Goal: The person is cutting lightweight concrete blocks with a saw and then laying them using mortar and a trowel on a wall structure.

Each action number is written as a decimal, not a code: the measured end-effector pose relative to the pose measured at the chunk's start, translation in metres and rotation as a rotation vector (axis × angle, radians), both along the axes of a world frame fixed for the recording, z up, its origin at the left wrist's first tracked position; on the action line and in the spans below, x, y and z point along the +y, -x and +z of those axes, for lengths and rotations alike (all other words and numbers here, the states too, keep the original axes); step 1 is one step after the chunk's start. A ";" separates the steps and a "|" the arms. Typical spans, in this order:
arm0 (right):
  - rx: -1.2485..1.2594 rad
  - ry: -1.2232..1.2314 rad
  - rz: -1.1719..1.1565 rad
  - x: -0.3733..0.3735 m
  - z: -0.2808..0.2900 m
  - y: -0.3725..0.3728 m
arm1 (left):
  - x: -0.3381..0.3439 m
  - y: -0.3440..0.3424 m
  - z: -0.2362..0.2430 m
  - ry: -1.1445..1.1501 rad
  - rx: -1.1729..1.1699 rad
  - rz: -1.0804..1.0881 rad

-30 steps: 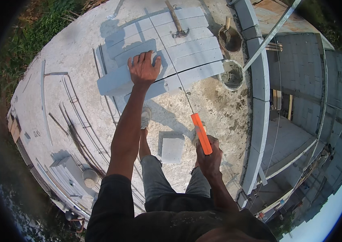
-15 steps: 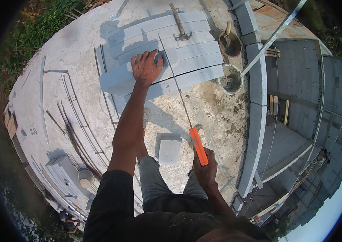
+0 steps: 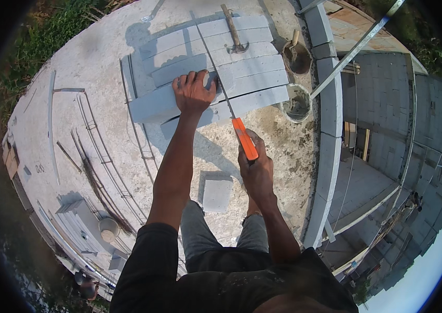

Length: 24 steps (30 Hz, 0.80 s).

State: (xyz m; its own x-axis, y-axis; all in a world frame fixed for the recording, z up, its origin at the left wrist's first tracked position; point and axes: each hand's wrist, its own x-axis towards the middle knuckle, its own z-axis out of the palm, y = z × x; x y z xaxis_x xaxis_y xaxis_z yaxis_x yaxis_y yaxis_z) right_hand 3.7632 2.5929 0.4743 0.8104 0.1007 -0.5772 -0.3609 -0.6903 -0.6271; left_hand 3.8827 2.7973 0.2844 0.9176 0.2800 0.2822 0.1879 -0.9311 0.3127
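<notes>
My right hand (image 3: 256, 164) is closed around the orange handle of a handsaw (image 3: 244, 137). The saw's long thin blade slants up and left across a light grey concrete block (image 3: 150, 106), close beside my left hand. With its fingers bent over the block's far edge, my left hand (image 3: 194, 94) grips it from above. Several similar blocks (image 3: 252, 65) lie side by side under and beyond it. A claw hammer (image 3: 232, 30) with a wooden handle rests on the far ones. The cut itself is too small to make out.
Two round mortar containers (image 3: 298, 56) stand right of the blocks. A loose block (image 3: 217, 194) lies near my feet. Steel rebar frames (image 3: 98, 138) and a bucket (image 3: 109, 229) are at left. A low block wall (image 3: 330, 156) edges the slab at right, crossed by a metal bar (image 3: 359, 49).
My right hand has pushed the saw forward and slightly left, so the handle is nearer the blocks and the blade tip reaches farther past them. My left hand stays on the block.
</notes>
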 end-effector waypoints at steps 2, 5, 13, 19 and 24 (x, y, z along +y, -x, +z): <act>-0.073 -0.016 -0.028 -0.014 0.002 0.028 | -0.002 0.002 -0.001 -0.015 -0.024 -0.001; -0.313 0.027 0.027 -0.031 0.013 0.064 | -0.005 0.009 -0.004 -0.010 -0.041 0.007; 0.098 0.044 -0.017 -0.013 -0.001 0.016 | -0.021 0.015 0.001 -0.039 -0.057 0.082; -0.229 0.071 -0.089 -0.062 0.043 0.087 | -0.005 -0.008 -0.006 -0.087 -0.042 0.098; -0.093 -0.087 0.046 -0.014 -0.004 -0.016 | -0.006 -0.002 -0.014 -0.070 -0.007 0.088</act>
